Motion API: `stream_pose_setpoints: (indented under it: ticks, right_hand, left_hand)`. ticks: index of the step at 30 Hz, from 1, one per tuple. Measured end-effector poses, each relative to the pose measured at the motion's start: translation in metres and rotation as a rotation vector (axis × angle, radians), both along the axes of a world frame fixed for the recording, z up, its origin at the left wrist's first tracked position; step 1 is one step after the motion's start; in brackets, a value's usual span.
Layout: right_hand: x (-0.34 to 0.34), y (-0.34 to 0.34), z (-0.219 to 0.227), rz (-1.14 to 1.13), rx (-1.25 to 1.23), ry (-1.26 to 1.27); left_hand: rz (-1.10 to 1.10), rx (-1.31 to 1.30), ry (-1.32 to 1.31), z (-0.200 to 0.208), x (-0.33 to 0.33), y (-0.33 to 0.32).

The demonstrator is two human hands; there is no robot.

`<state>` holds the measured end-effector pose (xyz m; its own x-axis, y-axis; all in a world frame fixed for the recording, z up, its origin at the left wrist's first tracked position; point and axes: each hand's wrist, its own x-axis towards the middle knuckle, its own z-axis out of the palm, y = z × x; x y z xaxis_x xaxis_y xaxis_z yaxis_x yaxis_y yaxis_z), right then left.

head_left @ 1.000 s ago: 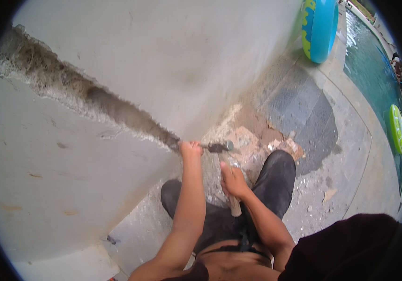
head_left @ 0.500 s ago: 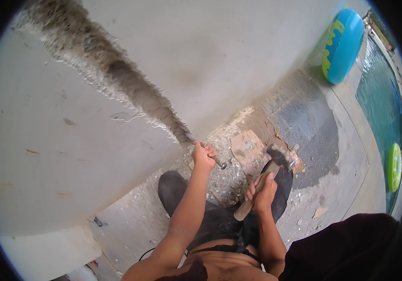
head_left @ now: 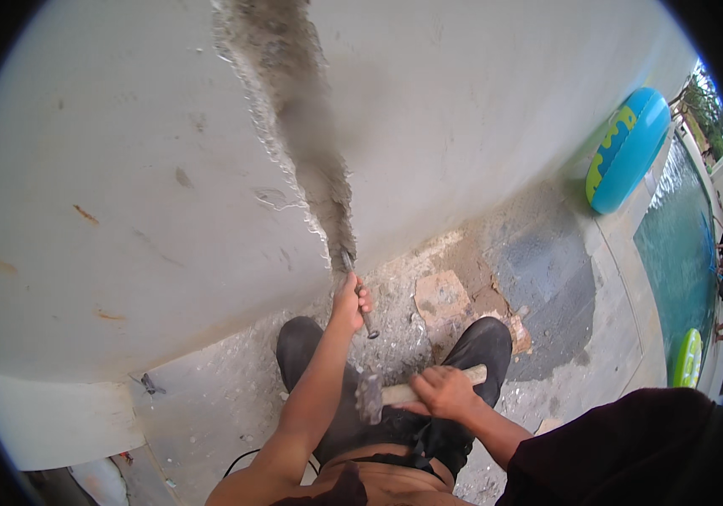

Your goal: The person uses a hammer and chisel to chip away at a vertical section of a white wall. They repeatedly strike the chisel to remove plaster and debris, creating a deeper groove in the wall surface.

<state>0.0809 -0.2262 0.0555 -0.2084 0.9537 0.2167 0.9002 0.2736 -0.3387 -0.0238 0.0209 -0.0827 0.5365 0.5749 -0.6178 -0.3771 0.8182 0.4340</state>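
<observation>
My left hand [head_left: 350,304] is closed around a metal chisel [head_left: 369,327]. The chisel's tip rests in the low end of a rough groove [head_left: 324,190] cut into the pale wall [head_left: 159,219], and its struck end points down toward me. My right hand [head_left: 448,392] grips the wooden handle of a hammer [head_left: 396,394] over my lap. The hammer lies nearly level, its blurred metal head to the left, below the chisel's end and apart from it.
Rubble and dust [head_left: 391,299] cover the floor along the wall, beside a broken tile piece [head_left: 441,297] and a dark wet patch [head_left: 547,278]. A blue swim ring [head_left: 628,152] leans at the right wall. The pool [head_left: 677,228] and a green float [head_left: 688,358] lie farther right.
My right hand has swung the hammer down and left, turning its head from the upper right to the left. The chisel stays in my left hand at the groove. The view has shifted.
</observation>
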Motion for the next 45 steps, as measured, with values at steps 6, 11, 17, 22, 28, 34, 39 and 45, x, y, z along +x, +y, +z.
stream_pose_setpoints:
  ticks: [6, 11, 17, 22, 28, 34, 39, 45]
  right_hand:
    - [0.003, 0.008, -0.016, 0.423, 0.018, -0.221]
    - [0.015, 0.055, -0.031, 0.138, -0.38, -0.297]
    - [0.018, 0.034, -0.035, 0.577, 0.016, -0.163]
    - [0.032, 0.059, -0.026, -0.069, -0.305, -0.196]
    - [0.054, 0.047, -0.038, 0.166, -0.127, -0.004]
    - [0.056, 0.026, -0.023, -0.023, -0.317, 0.162]
    - [0.065, -0.009, -0.017, 0.109, -0.18, 0.238]
    - [0.097, -0.029, -0.045, 0.036, -0.231, 0.405]
  left_hand:
    - [-0.045, 0.052, -0.058, 0.01, -0.005, 0.0]
    - [0.003, -0.02, -0.096, 0.012, -0.006, 0.009]
    - [0.02, -0.137, -0.193, 0.014, 0.004, 0.013]
    - [0.129, -0.31, -0.305, 0.025, 0.012, 0.03]
    - [0.135, -0.233, -0.285, 0.027, 0.031, 0.016]
    - [0.168, -0.277, -0.361, 0.02, 0.024, 0.025]
    - [0.172, -0.317, -0.161, -0.014, 0.004, -0.004]
    - [0.196, -0.313, 0.225, -0.023, 0.011, -0.073]
